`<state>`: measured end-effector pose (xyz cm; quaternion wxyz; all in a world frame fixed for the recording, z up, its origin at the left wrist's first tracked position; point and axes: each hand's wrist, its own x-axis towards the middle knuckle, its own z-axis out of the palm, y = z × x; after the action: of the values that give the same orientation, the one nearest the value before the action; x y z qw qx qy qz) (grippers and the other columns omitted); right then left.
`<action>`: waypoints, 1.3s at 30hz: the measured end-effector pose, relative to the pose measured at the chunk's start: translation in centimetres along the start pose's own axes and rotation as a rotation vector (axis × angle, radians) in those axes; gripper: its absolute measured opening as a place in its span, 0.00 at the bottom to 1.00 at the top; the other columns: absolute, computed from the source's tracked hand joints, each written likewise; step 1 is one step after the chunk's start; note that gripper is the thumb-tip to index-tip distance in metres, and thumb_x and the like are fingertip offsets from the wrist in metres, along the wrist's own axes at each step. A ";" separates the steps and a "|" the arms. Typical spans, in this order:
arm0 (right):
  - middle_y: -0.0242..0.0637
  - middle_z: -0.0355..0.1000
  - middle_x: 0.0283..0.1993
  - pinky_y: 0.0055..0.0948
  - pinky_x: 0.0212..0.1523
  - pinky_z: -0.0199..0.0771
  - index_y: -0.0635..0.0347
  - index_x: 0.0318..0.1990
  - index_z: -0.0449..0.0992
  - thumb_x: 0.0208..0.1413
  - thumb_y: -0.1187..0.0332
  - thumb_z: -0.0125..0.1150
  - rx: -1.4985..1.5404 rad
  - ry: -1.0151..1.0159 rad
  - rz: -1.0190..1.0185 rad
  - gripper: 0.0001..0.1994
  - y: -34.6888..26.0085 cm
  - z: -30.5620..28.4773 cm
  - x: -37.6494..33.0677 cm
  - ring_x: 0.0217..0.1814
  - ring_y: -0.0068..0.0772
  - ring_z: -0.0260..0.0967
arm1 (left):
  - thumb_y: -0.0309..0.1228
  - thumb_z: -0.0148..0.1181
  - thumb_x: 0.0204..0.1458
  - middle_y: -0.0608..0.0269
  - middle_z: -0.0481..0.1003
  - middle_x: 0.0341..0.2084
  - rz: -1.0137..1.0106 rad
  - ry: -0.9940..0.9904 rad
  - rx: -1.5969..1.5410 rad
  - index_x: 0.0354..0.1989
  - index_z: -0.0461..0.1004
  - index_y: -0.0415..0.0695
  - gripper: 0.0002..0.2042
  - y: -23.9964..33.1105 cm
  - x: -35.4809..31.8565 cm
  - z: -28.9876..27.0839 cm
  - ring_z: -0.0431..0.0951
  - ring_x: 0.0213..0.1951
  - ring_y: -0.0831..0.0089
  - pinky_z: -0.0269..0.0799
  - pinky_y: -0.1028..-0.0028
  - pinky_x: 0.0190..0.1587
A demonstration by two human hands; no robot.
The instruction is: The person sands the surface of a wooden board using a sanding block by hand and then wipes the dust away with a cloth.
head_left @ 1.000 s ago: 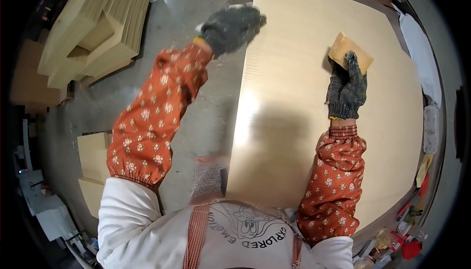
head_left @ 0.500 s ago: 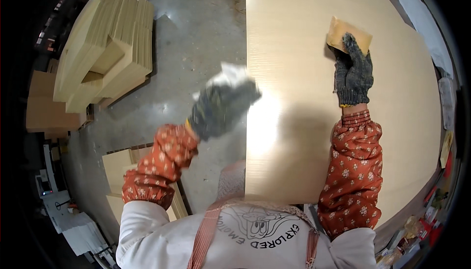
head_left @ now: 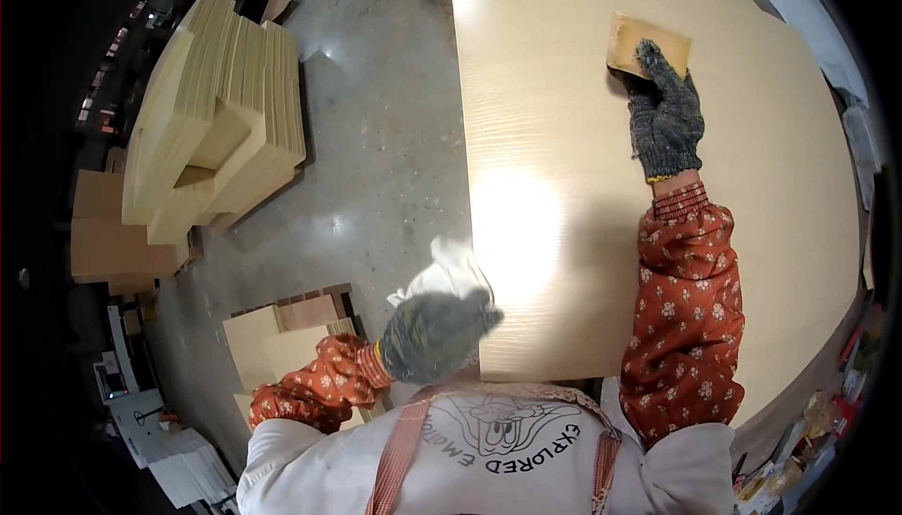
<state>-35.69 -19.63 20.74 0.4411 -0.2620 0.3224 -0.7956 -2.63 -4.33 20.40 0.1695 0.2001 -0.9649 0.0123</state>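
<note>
Head view, the only one: your right hand (head_left: pixel 665 120), gloved, lies flat on the sanding pad (head_left: pixel 646 42), fingers spread over its near edge, pressing rather than clenching, toward 1 o'clock on the pale wooden panel (head_left: pixel 564 186). Your left hand (head_left: pixel 434 335), also gloved, is closed round a white rag (head_left: pixel 449 269) at the panel's near left corner, about 7 o'clock, just at the edge. The panel looks smooth with a bright glare patch mid-left; I can't see dust or scratch marks, so I can't tell how much has been sanded. Judging by position, the pad sits on the far part and the rag on the near corner. Stacks of similar boards (head_left: pixel 211 130) sit on the concrete floor (head_left: pixel 376 139) at 10 o'clock, well apart from the panel.
</note>
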 end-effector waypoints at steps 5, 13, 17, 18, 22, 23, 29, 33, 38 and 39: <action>0.35 0.68 0.46 0.26 0.49 0.71 0.61 0.46 0.72 0.51 0.72 0.61 -0.411 -0.052 -0.258 0.14 0.2 -0.8 0.0 0.49 0.30 0.66 | 0.34 0.57 0.46 0.60 0.70 0.50 0.265 0.019 0.031 0.48 0.73 0.48 0.19 -3.7 0.4 0.8 0.70 0.46 0.67 0.69 0.70 0.47; 0.40 0.68 0.48 0.29 0.45 0.75 0.64 0.51 0.67 0.48 0.70 0.64 0.121 0.082 0.040 0.22 -2.0 -0.3 0.0 0.47 0.34 0.69 | 0.25 0.45 0.53 0.50 0.69 0.48 -0.307 -0.047 0.172 0.54 0.67 0.44 0.18 -24.0 17.1 3.3 0.72 0.38 0.54 0.67 0.62 0.44; 0.40 0.67 0.47 0.32 0.47 0.73 0.64 0.53 0.64 0.47 0.67 0.66 0.114 0.138 0.047 0.26 -2.7 -0.8 -1.0 0.50 0.35 0.66 | 0.31 0.49 0.54 0.53 0.74 0.45 -0.865 0.084 -0.596 0.54 0.67 0.40 0.19 -30.7 21.5 4.7 0.75 0.45 0.65 0.70 0.71 0.49; 0.42 0.65 0.49 0.36 0.51 0.72 0.65 0.54 0.62 0.47 0.67 0.65 0.115 0.112 0.065 0.27 -2.2 -1.6 -1.2 0.54 0.40 0.63 | 0.33 0.50 0.55 0.54 0.73 0.47 -0.727 0.211 -0.518 0.55 0.66 0.39 0.20 -35.5 20.3 7.6 0.74 0.46 0.66 0.69 0.72 0.49; 0.37 0.67 0.43 0.23 0.39 0.71 0.63 0.55 0.61 0.50 0.67 0.63 0.082 0.223 0.013 0.26 -2.9 -2.3 -2.9 0.42 0.27 0.66 | 0.35 0.53 0.55 0.55 0.76 0.41 -0.565 0.107 -0.593 0.50 0.71 0.38 0.17 -36.2 17.8 10.8 0.73 0.43 0.72 0.68 0.73 0.47; 0.37 0.67 0.43 0.23 0.40 0.71 0.63 0.55 0.61 0.50 0.68 0.62 0.038 0.225 -0.018 0.26 -3.2 -2.7 -4.1 0.42 0.28 0.66 | 0.35 0.54 0.55 0.57 0.76 0.40 -0.568 0.091 -0.691 0.49 0.71 0.37 0.18 -35.3 16.2 11.5 0.73 0.41 0.72 0.68 0.73 0.45; 0.41 0.67 0.48 0.28 0.50 0.72 0.64 0.57 0.61 0.52 0.65 0.63 -0.078 0.283 0.023 0.27 -7.6 -6.2 -4.9 0.49 0.34 0.67 | 0.36 0.53 0.56 0.60 0.76 0.38 -0.725 -0.058 -1.080 0.46 0.72 0.33 0.17 -29.1 6.4 13.8 0.73 0.39 0.72 0.69 0.73 0.42; 0.42 0.67 0.47 0.28 0.50 0.74 0.67 0.52 0.63 0.49 0.65 0.66 -0.079 0.328 -0.067 0.26 -12.1 -13.4 -1.4 0.51 0.37 0.67 | 0.35 0.47 0.58 0.57 0.76 0.39 -0.784 0.003 -1.264 0.44 0.72 0.33 0.17 -25.1 3.5 12.2 0.75 0.41 0.69 0.71 0.69 0.45; 0.41 0.69 0.39 0.32 0.42 0.80 0.65 0.46 0.66 0.50 0.66 0.65 0.060 0.571 -0.281 0.20 -18.4 -22.3 3.7 0.39 0.36 0.71 | 0.38 0.38 0.60 0.56 0.76 0.37 -0.918 0.026 -1.084 0.46 0.72 0.37 0.20 -20.9 2.6 10.3 0.76 0.39 0.69 0.71 0.69 0.43; 0.40 0.69 0.39 0.32 0.41 0.80 0.65 0.46 0.66 0.51 0.66 0.64 0.086 0.622 -0.289 0.19 -19.2 -23.3 4.8 0.37 0.35 0.71 | 0.39 0.38 0.60 0.56 0.76 0.38 -0.970 0.116 -1.161 0.47 0.72 0.37 0.20 -20.3 1.4 10.4 0.76 0.39 0.69 0.72 0.69 0.42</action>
<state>-64.50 -9.49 20.41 0.2152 -0.0309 0.3671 -0.9044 0.77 -24.48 10.13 0.2847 0.4797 -0.6098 -0.5630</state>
